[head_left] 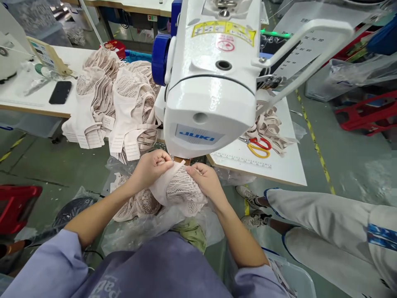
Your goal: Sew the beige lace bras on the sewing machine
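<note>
A beige lace bra piece [178,188] lies bunched just under the front of a white JUKI sewing machine [211,82]. My left hand [151,167] is closed, pinching the fabric's upper edge beside the machine's head. My right hand [204,180] grips the same lace piece from the right, fingers curled over it. More lace fabric [136,205] hangs below my left wrist over clear plastic bags [145,229]. The needle area is hidden behind the machine head.
A pile of finished beige bras [114,103] drapes over the table's left side. Red-and-yellow scissors [259,147] and strap pieces [269,126] lie on the white table [279,165] at right. A black phone [60,92] rests far left. Another person's legs [310,219] stand at right.
</note>
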A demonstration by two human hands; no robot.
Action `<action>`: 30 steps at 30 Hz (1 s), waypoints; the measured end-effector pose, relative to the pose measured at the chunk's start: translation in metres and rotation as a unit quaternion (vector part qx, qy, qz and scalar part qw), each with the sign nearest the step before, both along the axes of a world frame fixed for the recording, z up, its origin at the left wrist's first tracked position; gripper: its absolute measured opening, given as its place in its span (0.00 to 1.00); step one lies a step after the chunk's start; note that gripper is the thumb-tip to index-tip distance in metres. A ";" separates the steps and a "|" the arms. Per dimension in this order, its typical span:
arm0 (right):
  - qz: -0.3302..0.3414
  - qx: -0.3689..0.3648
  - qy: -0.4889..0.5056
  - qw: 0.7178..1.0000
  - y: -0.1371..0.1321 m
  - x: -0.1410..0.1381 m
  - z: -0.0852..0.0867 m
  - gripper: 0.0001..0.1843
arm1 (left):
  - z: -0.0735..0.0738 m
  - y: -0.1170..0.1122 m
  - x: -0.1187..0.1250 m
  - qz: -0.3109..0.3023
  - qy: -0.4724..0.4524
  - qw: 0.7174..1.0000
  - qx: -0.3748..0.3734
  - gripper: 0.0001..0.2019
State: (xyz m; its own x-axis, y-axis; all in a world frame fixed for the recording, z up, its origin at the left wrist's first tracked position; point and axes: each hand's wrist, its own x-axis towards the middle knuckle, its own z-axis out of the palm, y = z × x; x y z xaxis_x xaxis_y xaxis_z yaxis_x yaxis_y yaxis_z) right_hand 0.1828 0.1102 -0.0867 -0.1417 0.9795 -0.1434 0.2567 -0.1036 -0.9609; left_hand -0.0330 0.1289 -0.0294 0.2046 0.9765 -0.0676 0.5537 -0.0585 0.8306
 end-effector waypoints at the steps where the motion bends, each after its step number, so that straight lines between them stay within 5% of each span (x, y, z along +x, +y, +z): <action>1: -0.001 -0.006 0.004 1.000 0.005 0.000 -0.002 0.23 | -0.002 0.004 0.001 0.005 0.000 1.000 0.002 0.10; 9: 0.010 -0.038 0.023 0.999 0.026 0.009 -0.003 0.19 | -0.006 0.015 0.007 0.012 0.005 1.000 0.019 0.12; 17: 0.026 0.008 0.028 0.999 0.035 0.015 -0.012 0.17 | -0.006 0.017 0.008 0.005 0.005 1.000 0.017 0.17; 23: 0.004 -0.043 0.087 0.995 0.025 0.012 -0.052 0.35 | -0.003 0.017 0.004 -0.005 0.031 0.999 0.012 0.18; 27: 0.124 -0.067 0.158 0.977 0.002 0.015 -0.085 0.52 | 0.000 0.019 -0.002 -0.001 0.052 0.998 0.033 0.14; 30: 0.196 -0.122 0.167 0.959 -0.016 0.021 -0.099 0.47 | -0.001 0.020 -0.005 0.008 0.059 0.997 0.050 0.12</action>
